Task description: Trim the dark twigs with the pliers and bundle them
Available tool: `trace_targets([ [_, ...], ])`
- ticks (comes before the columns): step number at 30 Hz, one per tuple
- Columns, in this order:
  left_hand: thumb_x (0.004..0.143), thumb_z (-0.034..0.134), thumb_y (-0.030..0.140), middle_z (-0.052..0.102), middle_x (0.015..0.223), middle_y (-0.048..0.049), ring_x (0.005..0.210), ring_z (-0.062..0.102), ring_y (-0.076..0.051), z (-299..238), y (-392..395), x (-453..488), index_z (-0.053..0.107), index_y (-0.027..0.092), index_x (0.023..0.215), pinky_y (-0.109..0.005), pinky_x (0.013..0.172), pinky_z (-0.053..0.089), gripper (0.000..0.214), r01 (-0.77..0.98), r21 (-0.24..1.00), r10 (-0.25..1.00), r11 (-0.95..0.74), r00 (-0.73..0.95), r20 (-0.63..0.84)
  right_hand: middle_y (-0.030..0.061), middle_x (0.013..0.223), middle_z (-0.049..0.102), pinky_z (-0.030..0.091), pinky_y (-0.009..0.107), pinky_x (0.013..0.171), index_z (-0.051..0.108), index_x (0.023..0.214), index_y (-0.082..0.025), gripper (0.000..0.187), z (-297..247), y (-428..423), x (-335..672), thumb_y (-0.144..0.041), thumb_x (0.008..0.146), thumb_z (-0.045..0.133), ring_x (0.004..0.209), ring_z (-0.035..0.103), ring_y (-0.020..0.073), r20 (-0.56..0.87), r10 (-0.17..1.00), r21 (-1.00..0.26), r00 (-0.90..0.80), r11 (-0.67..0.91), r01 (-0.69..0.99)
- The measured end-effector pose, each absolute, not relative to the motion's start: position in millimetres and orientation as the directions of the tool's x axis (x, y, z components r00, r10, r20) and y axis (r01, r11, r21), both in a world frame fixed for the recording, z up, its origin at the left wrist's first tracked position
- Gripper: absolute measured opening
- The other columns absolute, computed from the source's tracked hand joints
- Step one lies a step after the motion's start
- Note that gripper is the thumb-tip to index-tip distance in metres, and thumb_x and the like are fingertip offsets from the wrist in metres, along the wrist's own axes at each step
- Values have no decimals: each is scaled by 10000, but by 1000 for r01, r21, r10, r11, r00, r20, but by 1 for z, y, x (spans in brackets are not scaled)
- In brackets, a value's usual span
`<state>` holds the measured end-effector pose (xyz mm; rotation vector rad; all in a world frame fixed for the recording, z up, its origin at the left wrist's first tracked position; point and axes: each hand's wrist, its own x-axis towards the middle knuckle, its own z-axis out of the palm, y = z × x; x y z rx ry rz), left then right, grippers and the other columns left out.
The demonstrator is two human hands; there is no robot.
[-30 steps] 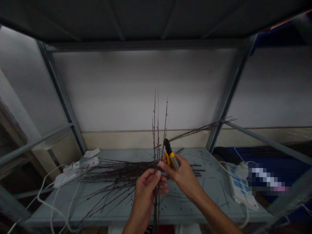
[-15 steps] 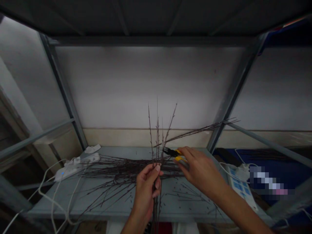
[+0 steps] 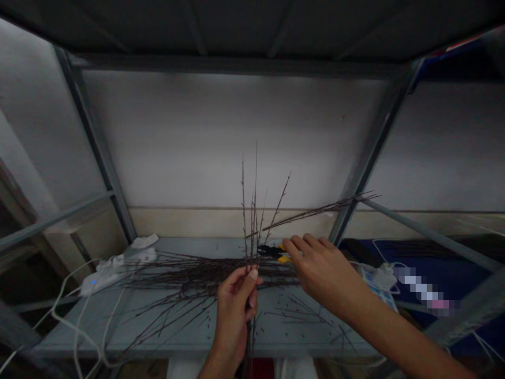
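In my left hand is a small bunch of thin dark twigs, pinched between thumb and fingers. Their tips fan upward and their lower ends hang below the shelf edge. My right hand grips a pair of pliers with yellow and black handles. The dark jaws point left and reach the twigs just above my left hand; whether they touch a twig, I cannot tell. Behind my hands a heap of similar dark twigs lies across the grey shelf.
A white power strip with cables lies at the left of the shelf. Several twigs lean toward the right post. Loose bits and thin twigs are scattered at right. A blue-and-white box is partly behind my right arm.
My right hand has turned the pliers flatter and brought their jaws slightly left and down, against or close to the twigs. The left hand keeps its pinch. The view has shifted a little.
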<state>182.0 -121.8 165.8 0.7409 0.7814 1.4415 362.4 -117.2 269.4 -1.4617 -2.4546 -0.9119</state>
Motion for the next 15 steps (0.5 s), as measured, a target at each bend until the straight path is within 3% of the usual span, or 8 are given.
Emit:
trace_targets([
  [6,748,832,433,695,761,-63,457,346,-14,169,-122,180,736,130,957,-126,374,174,381,-564,826,998,0,-50,-34,77,1006,671,440,398,737,589,1093,-185,292,262,-118,360,-34,845,560,913,628,284,372,779,412,-506,350,842],
  [11,749,835,422,694,775,-61,456,338,-10,169,-121,179,743,125,941,-122,366,181,366,-573,819,999,-5,-47,-27,60,915,666,411,357,630,589,1010,-184,209,260,-115,362,-37,866,553,809,649,260,346,788,390,-509,373,842],
  [15,746,837,423,685,793,-61,464,344,-10,167,-119,180,742,122,955,-118,363,183,378,-583,812,999,3,-33,-28,48,897,695,379,334,587,596,1004,-194,168,253,-113,362,-71,893,572,762,679,253,328,808,306,-490,400,864],
])
